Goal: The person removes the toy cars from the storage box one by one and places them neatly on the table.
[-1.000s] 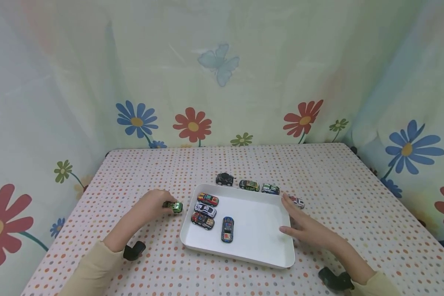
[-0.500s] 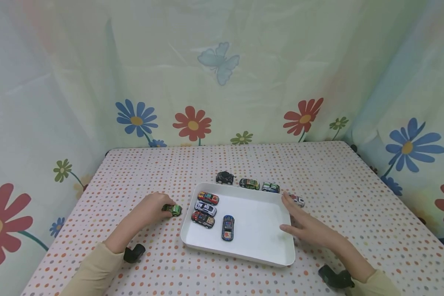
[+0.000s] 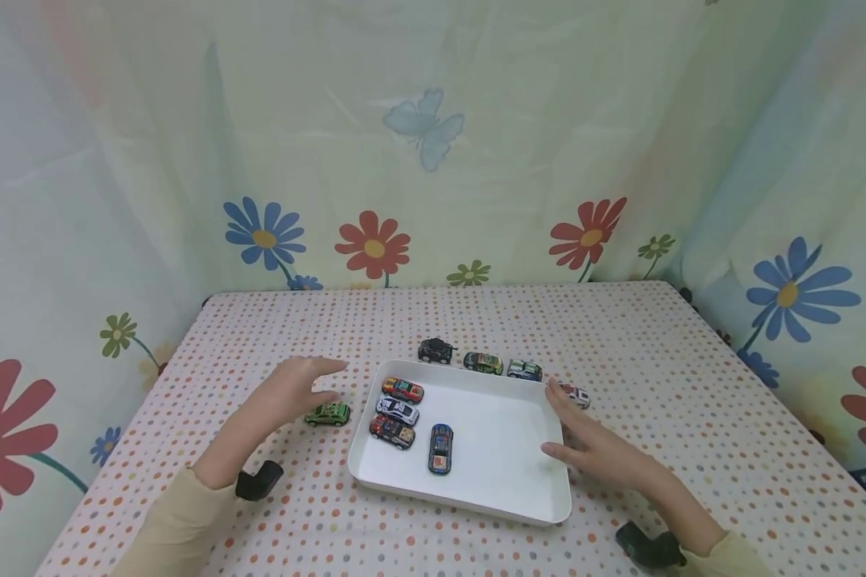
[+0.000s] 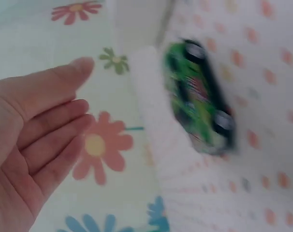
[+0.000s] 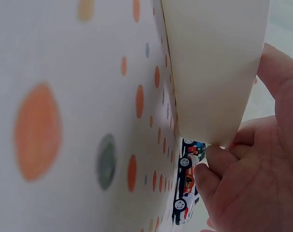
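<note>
In the head view my left hand [image 3: 289, 391] hovers just behind a green toy car [image 3: 328, 413] on the table, left of the white tray [image 3: 505, 449]. Its thumb and fingers are spread apart, holding nothing; the left wrist view shows the car [image 4: 199, 99] apart from the hand [image 4: 35, 130]. My right hand [image 3: 606, 453] rests on the tray's right rim, fingers extended and thumb tip over the inside. A white-and-red toy car [image 3: 576, 395] lies behind this hand, partly hidden. Inside the tray are a red-and-yellow car [image 3: 402, 390], a white car [image 3: 397, 410], a black-and-red car [image 3: 393, 432] and a blue car [image 3: 440, 449].
Behind the tray stand a black toy vehicle [image 3: 436, 350], a dark green-and-yellow car [image 3: 483, 363] and a white-and-green car [image 3: 524, 369]. A dotted cloth covers the table [image 3: 317, 320]. Flowered curtains [image 3: 274, 144] hang around its back and sides.
My left hand has let go of the green car and lifted slightly, its fingers spreading. The car now sits a little further left. My right hand stays at the tray's rim.
</note>
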Demonstrator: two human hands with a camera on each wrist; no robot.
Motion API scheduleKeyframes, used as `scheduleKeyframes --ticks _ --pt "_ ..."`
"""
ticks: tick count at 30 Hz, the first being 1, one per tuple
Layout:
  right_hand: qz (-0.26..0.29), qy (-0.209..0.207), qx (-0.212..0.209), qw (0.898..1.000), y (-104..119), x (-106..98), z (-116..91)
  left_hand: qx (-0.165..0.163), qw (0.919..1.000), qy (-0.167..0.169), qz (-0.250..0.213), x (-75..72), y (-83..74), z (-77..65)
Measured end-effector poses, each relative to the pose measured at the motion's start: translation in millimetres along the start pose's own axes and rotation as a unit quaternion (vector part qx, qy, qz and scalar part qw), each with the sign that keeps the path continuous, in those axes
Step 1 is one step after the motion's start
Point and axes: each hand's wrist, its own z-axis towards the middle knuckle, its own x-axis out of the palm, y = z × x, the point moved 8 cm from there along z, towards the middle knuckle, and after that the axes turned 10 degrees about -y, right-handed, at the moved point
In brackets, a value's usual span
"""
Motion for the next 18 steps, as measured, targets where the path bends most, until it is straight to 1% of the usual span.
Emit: scheduleKeyframes --ticks 2,4,7,9,11,13,16,18 --pt "-0.004 0.000 0.001 1.000 -1.2 0.3 -0.1 0.026 0.9992 -0.012 -0.028 -4.4 -14.2 5.6" --pt "-0.006 -0.001 0.000 1.000 -1.7 -0.6 0.4 0.053 0.9965 -0.011 -0.063 -2.2 -29.0 9.8" --pt "-0.008 -0.002 -0.001 1.000 -1.5 -2.8 1.9 0.078 0.9892 0.024 -0.122 13.0 -49.7 12.8" --pt "-0.004 -0.003 -0.001 1.000 -1.5 -3.5 2.5 0.095 0.9844 0.059 -0.136 29.2 -62.4 12.2" --pt "0.000 -0.001 0.002 1.000 -2.1 -2.9 2.5 0.108 0.9810 0.098 -0.128 46.4 -73.7 10.2" --pt "0.003 0.000 0.004 1.000 -3.0 -1.8 2.0 0.129 0.9779 0.131 -0.099 61.4 -84.9 8.3" --pt "0.005 0.001 0.004 1.000 -4.1 0.4 1.2 0.166 0.9710 0.164 -0.053 76.6 -100.4 8.7" --pt "0.006 -0.001 0.002 1.000 -3.8 1.4 1.2 0.189 0.9643 0.184 -0.027 83.7 -109.2 10.2"
